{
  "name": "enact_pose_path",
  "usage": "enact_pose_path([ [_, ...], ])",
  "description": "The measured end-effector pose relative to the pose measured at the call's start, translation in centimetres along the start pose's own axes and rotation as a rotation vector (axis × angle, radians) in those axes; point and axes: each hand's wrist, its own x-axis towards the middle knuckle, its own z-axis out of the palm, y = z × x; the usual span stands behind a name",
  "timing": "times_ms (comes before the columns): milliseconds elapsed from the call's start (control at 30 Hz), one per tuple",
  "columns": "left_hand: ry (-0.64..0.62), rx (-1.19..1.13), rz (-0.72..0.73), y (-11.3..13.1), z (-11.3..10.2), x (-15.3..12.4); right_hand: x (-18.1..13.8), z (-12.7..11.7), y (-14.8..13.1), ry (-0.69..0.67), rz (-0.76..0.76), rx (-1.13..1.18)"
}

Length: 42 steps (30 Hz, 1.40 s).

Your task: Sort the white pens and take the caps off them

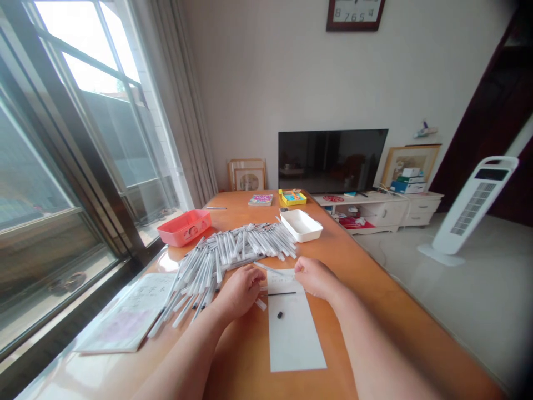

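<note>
My left hand [244, 291] is curled closed at the left edge of a white paper strip [297, 350]; what its fingers hold, if anything, is hidden. My right hand [315, 276] pinches the right end of a pale pen barrel [275, 270] above the paper's far end. A thin dark pen refill [283, 293] stretches across the paper from near my left fingertips. Closer to me, a small black plug [280, 315] sits on the sheet. Beside my left hand lies a clear pen cap [261, 304]. A large heap of translucent pens [225, 250] spreads beyond my left hand.
Behind the heap stand a red plastic basket [183, 230] and a white tray [302, 226]. An open notebook [129, 316] lies at the left. A yellow box [292, 198] and a booklet [260, 200] are at the table's far end. A tower fan [474, 205] stands right.
</note>
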Motion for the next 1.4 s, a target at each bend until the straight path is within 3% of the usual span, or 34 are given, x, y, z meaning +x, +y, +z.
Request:
enact_pose_path([
  [233, -0.022, -0.037, -0.040, -0.7, 1.0, 0.0, 0.2, 0.1, 0.8, -0.082, 0.031, -0.034],
  [367, 0.004, -0.037, -0.029, -0.8, 1.1, 0.2, 0.3, 0.4, -0.4, -0.003, 0.032, -0.064],
  [600, 0.204, -0.143, -0.167, -1.7, 1.4, 0.6, 0.4, 1.5, -1.6, 0.063, -0.079, -0.100],
  [733, 0.312, -0.394, -0.343, -1.2, 0.7, 0.7, 0.4, 1.2, -1.3, 0.060, -0.096, 0.072],
  [833, 0.317, -0.699, -0.503, 0.1, -0.5, 0.4, -0.3, 0.5, -1.7, -0.012, -0.101, 0.351],
  [900, 0.246, -0.920, -0.564, 1.0, -1.3, 0.2, -1.0, 0.1, -2.4, -0.099, -0.111, 0.567],
  [1067, 0.131, -1.429, -0.404, 2.2, -2.2, 0.0, -2.6, 0.0, -4.3, -0.341, -0.085, 0.920],
  [1233, 0.185, -1.467, -0.361, 2.0, -1.8, 0.2, -3.3, 0.5, -5.4, -0.491, -0.060, 1.085],
  [1400, 0.143, -1.460, -0.314, 2.0, -1.6, 0.0, -3.9, 1.4, -6.0, -0.593, -0.075, 1.087],
])
